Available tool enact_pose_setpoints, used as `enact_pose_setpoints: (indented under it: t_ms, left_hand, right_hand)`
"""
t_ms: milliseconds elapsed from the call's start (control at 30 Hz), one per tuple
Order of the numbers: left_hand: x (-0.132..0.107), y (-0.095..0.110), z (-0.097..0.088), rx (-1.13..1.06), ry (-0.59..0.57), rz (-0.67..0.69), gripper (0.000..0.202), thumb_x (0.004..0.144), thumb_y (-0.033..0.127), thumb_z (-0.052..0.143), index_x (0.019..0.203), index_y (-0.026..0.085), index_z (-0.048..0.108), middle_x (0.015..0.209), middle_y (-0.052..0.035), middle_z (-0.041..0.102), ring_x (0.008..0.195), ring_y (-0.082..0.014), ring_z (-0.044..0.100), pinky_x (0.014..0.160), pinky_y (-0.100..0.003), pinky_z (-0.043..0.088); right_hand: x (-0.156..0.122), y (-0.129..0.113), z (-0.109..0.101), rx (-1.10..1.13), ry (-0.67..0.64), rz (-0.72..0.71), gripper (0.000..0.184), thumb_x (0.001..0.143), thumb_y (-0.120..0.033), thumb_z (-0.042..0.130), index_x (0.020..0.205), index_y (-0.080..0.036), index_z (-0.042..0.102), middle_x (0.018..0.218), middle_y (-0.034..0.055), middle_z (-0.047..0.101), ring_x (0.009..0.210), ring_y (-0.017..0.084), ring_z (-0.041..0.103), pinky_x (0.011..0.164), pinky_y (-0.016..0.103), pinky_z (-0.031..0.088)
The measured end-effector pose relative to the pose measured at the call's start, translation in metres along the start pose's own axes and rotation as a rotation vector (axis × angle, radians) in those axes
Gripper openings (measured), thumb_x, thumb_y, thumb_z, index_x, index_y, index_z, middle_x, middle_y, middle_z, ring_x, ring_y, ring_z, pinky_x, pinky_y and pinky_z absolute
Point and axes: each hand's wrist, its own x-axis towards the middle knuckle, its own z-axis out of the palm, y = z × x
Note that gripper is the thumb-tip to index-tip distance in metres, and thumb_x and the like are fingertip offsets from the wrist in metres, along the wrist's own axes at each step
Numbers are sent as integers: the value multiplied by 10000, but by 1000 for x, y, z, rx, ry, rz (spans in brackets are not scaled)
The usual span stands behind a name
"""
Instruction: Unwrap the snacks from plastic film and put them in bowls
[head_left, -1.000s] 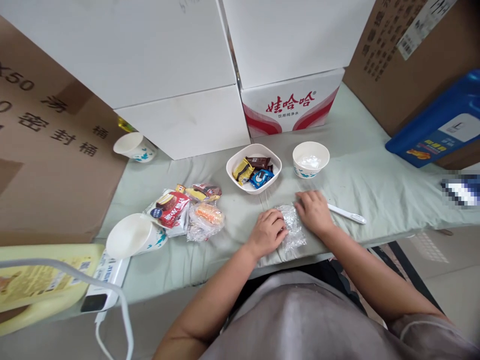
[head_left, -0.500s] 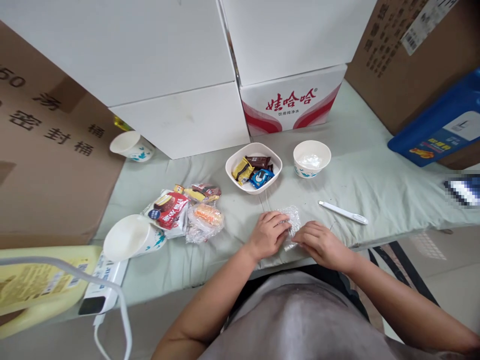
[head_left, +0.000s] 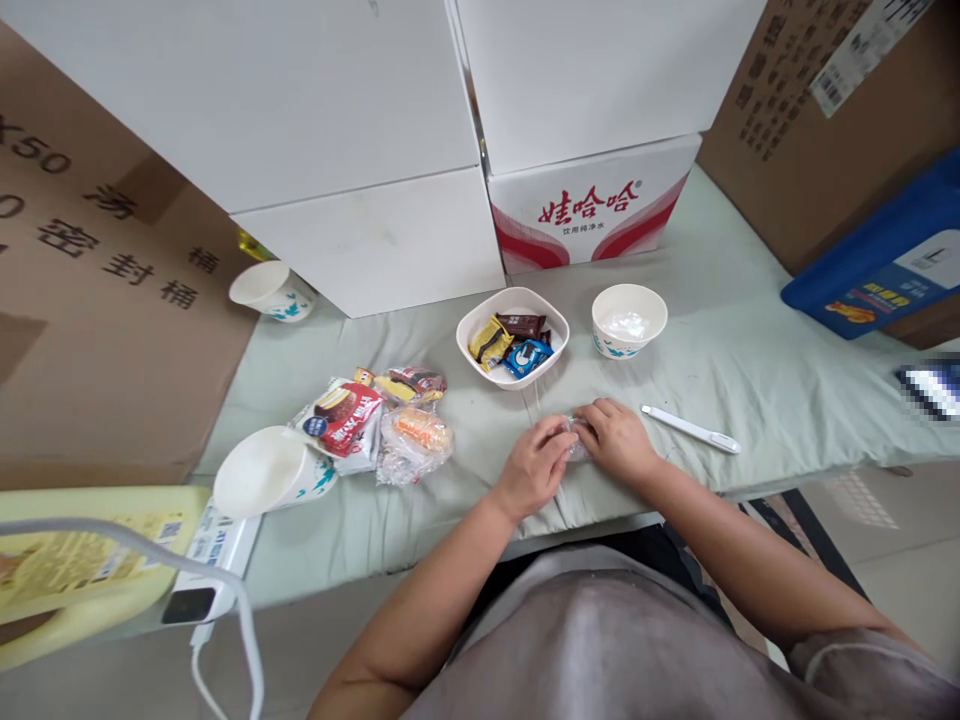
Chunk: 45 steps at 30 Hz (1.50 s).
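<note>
Between my two hands lies a piece of clear bubble wrap (head_left: 576,450), mostly covered by fingers. My left hand (head_left: 534,465) is closed on its left side, fingers curled inward. From the right, my right hand (head_left: 619,440) grips the wrap with bent fingers over its top. Whether anything is inside the wrap I cannot tell. Just beyond the hands, a white bowl (head_left: 469,352) holds several small wrapped snacks, yellow, brown and blue. A paper cup (head_left: 628,320) with clear plastic inside stands to its right. Beside my right hand rests a white utility knife (head_left: 690,428).
Packaged snacks (head_left: 375,425) lie at the left by a tilted paper cup (head_left: 277,470), with another cup (head_left: 274,292) behind. White boxes (head_left: 375,240) line the back. A blue container (head_left: 877,260) stands right; a yellow jug (head_left: 90,570) and cable (head_left: 247,620) are at left.
My right hand has moved up and left, closer to my left hand. The bubble wrap is now gathered smaller and more hidden between them. The view has shifted slightly.
</note>
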Motion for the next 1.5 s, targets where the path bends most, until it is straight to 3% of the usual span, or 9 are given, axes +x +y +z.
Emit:
enact_pose_setpoints:
  t_ms: [233, 333, 567, 767, 900, 1067, 1167, 1300, 1500]
  left_hand:
    - [6, 3, 2, 175, -36, -112, 186, 864, 195, 560, 1029, 182, 646, 1103, -108, 589, 1052, -266, 524, 934, -452, 475]
    - [6, 3, 2, 157, -48, -118, 190, 861, 193, 563, 1032, 191, 645, 1091, -102, 600, 1058, -270, 519, 930, -458, 469]
    - [6, 2, 2, 165, -55, -120, 167, 843, 172, 569, 996, 189, 633, 1097, -98, 597, 1059, -268, 520, 934, -459, 465]
    - [6, 3, 1, 167, -47, -112, 162, 830, 138, 573, 974, 182, 632, 1095, -92, 598, 1056, -265, 511, 926, -448, 474]
    - [7, 3, 1, 146, -46, -115, 149, 834, 140, 582, 966, 186, 635, 1066, -87, 604, 1030, -260, 512, 905, -445, 479]
    - [7, -2, 3, 110, -35, -101, 145, 849, 161, 583, 983, 178, 636, 1063, -88, 608, 1015, -249, 509, 909, -434, 475]
    - [6, -3, 4, 109, -30, -94, 147, 847, 158, 582, 981, 173, 640, 1054, -86, 610, 1016, -238, 507, 927, -420, 470]
    - [5, -3, 4, 115, -24, -92, 144, 832, 156, 589, 963, 171, 647, 1045, -87, 619, 1014, -237, 518, 937, -418, 468]
    - [3, -6, 10, 109, 3, -96, 155, 837, 182, 573, 966, 182, 659, 1059, -95, 631, 1030, -245, 543, 928, -424, 480]
  right_hand:
    - [-5, 16, -17, -55, 184, 111, 238, 934, -232, 467, 1077, -160, 643, 1004, 147, 619, 969, 296, 547, 876, 464, 466]
    - [-14, 12, -26, -17, 266, 37, 257, 932, -191, 462, 1116, -184, 641, 1121, 143, 616, 1115, 293, 524, 964, 476, 437]
    - [-31, -5, -3, -167, -53, -202, 708, 891, -518, 558, 1443, -99, 412, 1517, 202, 371, 1434, 377, 244, 1126, 572, 254]
    - [-26, 1, -11, -140, -10, -90, 512, 895, -297, 555, 1377, -140, 484, 1465, 170, 455, 1379, 364, 351, 1072, 560, 347]
    - [-15, 11, -35, -3, 37, -102, 269, 896, -185, 495, 1135, -175, 619, 1159, 117, 674, 1089, 271, 606, 922, 449, 501]
    - [27, 29, -87, -17, 447, -65, 229, 921, -249, 504, 1116, -204, 618, 1100, 108, 691, 1048, 248, 626, 909, 404, 502]
    - [59, 43, -105, -148, 515, -30, 255, 912, -270, 511, 1122, -186, 629, 1205, 134, 654, 1156, 292, 572, 978, 474, 439]
    - [75, 51, -93, -245, 389, -53, 277, 898, -313, 521, 1083, -158, 655, 1201, 154, 657, 1173, 336, 559, 940, 505, 442]
    - [30, 30, -65, -171, 505, -216, 133, 893, -262, 576, 954, -192, 670, 1018, 77, 716, 1019, 256, 627, 901, 406, 467]
